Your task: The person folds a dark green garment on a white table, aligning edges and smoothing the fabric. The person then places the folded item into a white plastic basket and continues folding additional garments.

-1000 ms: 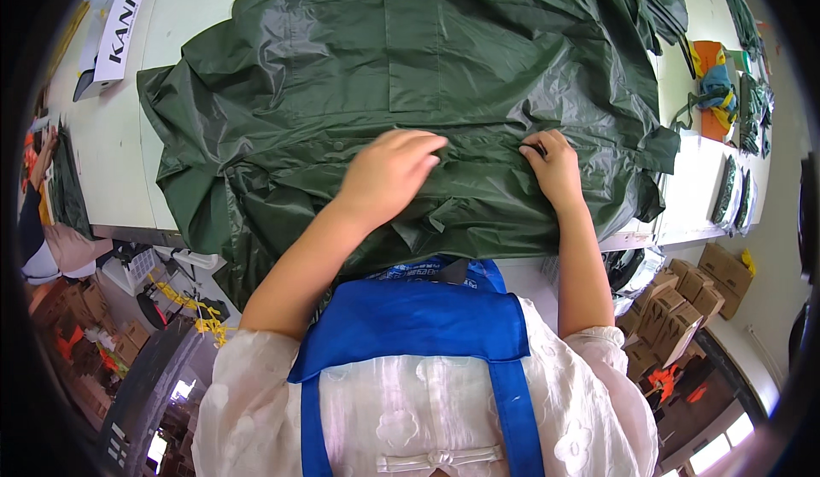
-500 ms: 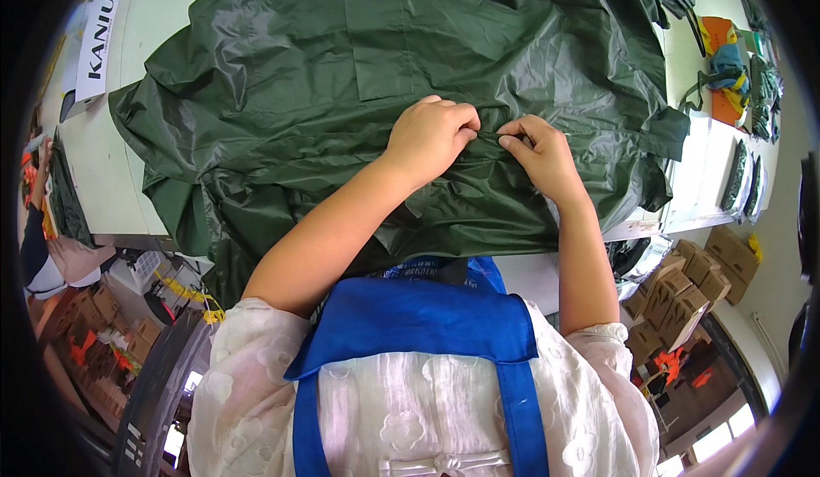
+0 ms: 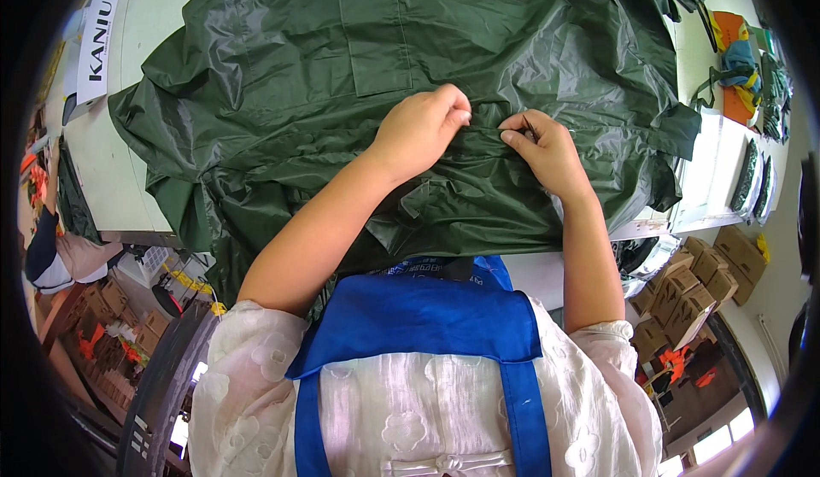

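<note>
Both hands pinch the front seam of a dark green raincoat spread on a pale table.

The raincoat (image 3: pixel 342 76) lies flat under and ahead of the hands, its hem spilling over the near table edge (image 3: pixel 128 195) toward the person's blue apron (image 3: pixel 418 323). The left hand (image 3: pixel 418 127) is curled, thumb and fingertips nipping a ridge of the fabric; just beside it, the right hand (image 3: pixel 542 148) grips the same ridge, fingertips facing the left hand's, almost touching. To do this well, I judge, keep both pinches close together on the seam, hold the slippery fabric taut between them, and press straight down so the layers meet squarely. Both forearms rise from the lower edge, elbows bent, wrists low on the cloth. Brown cartons (image 3: pixel 700 280) sit well off to the right hand's outer side, below the table.
</note>
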A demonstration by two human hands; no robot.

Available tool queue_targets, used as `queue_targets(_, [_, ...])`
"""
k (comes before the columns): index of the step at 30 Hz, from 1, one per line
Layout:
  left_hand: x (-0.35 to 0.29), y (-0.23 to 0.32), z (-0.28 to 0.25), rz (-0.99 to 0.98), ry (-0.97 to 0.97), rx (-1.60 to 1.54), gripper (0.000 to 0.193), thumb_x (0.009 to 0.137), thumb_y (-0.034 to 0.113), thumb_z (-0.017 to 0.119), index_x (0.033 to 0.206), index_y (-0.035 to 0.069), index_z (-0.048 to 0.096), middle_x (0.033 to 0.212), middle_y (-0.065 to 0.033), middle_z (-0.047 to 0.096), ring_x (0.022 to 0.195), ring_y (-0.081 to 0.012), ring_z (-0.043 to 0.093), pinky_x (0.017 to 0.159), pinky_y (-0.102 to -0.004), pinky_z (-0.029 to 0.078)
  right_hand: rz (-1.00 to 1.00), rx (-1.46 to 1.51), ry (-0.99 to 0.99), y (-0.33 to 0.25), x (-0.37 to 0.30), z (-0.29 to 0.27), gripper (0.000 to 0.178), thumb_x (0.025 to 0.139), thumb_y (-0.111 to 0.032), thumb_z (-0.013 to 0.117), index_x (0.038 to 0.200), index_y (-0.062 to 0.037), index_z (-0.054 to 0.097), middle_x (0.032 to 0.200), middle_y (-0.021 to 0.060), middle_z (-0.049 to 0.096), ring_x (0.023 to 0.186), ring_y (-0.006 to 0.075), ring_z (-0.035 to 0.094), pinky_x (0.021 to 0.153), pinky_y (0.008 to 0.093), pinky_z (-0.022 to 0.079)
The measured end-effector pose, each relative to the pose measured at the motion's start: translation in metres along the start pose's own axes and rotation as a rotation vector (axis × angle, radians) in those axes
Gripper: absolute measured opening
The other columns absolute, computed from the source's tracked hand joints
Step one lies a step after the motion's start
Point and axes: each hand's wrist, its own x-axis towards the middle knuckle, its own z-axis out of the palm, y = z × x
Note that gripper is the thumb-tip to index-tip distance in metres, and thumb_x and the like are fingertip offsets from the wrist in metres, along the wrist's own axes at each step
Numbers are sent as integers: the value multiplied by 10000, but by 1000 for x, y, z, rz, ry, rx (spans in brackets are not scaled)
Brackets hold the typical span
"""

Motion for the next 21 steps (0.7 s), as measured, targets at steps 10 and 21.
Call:
queue_targets(10, [-2, -9, -7, -10, 62, 86, 99, 871, 158, 604, 885, 61, 606, 786, -74, 651, 732, -251, 606, 655, -357, 467, -14, -79, 53, -3, -20, 2, 151, 820, -74, 653, 963, -25, 657, 847, 94, 591, 690, 193, 527, 660, 293, 437])
queue_targets(21, [-9, 17, -16, -97, -200, -298, 258, 807, -19, 650, 1038, 44, 556, 898, -28, 631, 850, -91, 587, 779, -257, 457, -90, 37, 148, -17, -24, -4, 141, 801, -24, 654, 942, -18, 652, 803, 52, 573, 659, 121, 455, 609, 261, 397])
